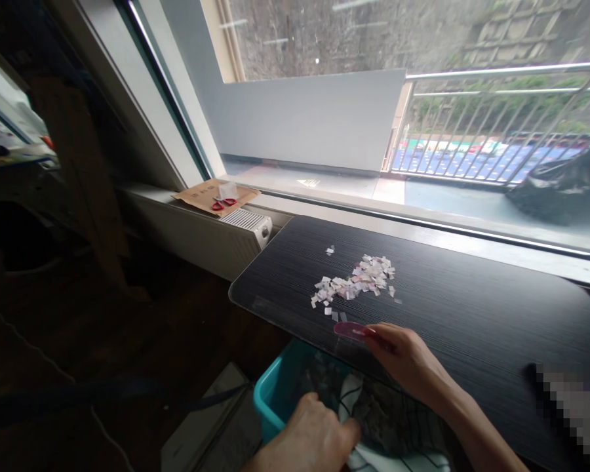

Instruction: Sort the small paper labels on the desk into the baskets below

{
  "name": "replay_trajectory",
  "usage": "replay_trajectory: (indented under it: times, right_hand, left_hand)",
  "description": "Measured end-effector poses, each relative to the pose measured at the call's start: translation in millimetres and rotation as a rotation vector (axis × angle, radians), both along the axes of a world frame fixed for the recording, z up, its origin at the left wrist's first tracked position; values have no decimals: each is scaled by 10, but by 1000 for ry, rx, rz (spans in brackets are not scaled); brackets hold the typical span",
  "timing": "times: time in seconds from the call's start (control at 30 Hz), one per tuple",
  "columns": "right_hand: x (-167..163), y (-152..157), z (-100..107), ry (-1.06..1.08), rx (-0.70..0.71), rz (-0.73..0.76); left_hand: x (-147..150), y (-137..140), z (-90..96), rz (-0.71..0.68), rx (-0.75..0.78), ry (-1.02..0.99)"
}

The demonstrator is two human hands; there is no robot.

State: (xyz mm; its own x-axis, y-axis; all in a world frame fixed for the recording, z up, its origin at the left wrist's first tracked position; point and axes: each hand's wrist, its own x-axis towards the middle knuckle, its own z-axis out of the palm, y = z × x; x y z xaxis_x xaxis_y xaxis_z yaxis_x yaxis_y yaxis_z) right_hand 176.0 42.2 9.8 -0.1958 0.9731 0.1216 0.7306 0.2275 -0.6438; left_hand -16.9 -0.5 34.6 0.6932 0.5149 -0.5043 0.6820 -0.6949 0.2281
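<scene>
Head view: right hand (404,354) angles leftward, pinching pink piece (348,330).

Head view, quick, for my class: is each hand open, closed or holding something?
Left hand: fingers curled by the teal bin; whether it holds anything cannot be told.
Right hand: closed, holding a flat pink piece.

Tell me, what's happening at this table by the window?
A person's right hand holds a flat pink tool at the near edge of the dark table. Small pale pieces lie loosely piled farther in. The left hand is at the teal bin below that edge; what it grips, if anything, isn't clear.
</scene>
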Motion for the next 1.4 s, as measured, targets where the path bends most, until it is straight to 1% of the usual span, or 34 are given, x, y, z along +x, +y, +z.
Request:
replay_trajectory:
  times: [0.1,0.17,0.23,0.33,0.43,0.5,0.63,0.7,0.8,0.87,1.0,1.07,1.17,1.23,1.3,1.4]
  right_hand:
    - [-4,52,-21,3,45,-84]
    - [17,99,-60,-6,92,-148]
    - [37,113,-95,-20,108,-171]
    - [31,43,-108,-26,58,-129]
    - [-13,-50,-84,30,-32,-18]
    - [-35,-55,-75,60,-52,-4]
    - [-30,83,-105,31,16,-159]
    - [-25,156,-126,21,32,-179]
    - [-52,180,-131,42,20,-142]
    - [-87,139,-112,54,-5,-96]
    - [-117,31,-64,66,-73,17]
    - [-90,-2,-70,72,-86,8]
    - [-30,-47,-108,77,-84,-62]
    - [-17,-100,-118,81,-95,-77]
    - [-42,-172,-98,85,-110,-51]
    - [-119,-258,-45,68,-118,27]
  left_hand:
    - [-14,-20,-45,12,-18,-15]
    - [-33,-32,-76,20,0,-31]
    - [-49,-33,-97,25,27,-38]
    - [-59,-6,-113,-2,-15,-36]
    - [-53,27,-121,-28,-72,-19]
    - [-49,28,-123,-33,-68,-17]
    - [-48,-10,-124,-13,-12,-31]
    - [-51,-20,-130,4,5,-37]
    - [-58,-2,-149,-10,-30,-34]
    - [-61,17,-162,-22,-51,-30]
    - [-60,24,-162,-12,-41,-49]
    - [-55,12,-146,-8,-32,-57]
    - [-53,0,-126,5,0,-53]
    - [-57,3,-127,-3,-24,-53]
    - [-62,11,-135,-15,-48,-51]
    - [-60,20,-146,-19,-45,-41]
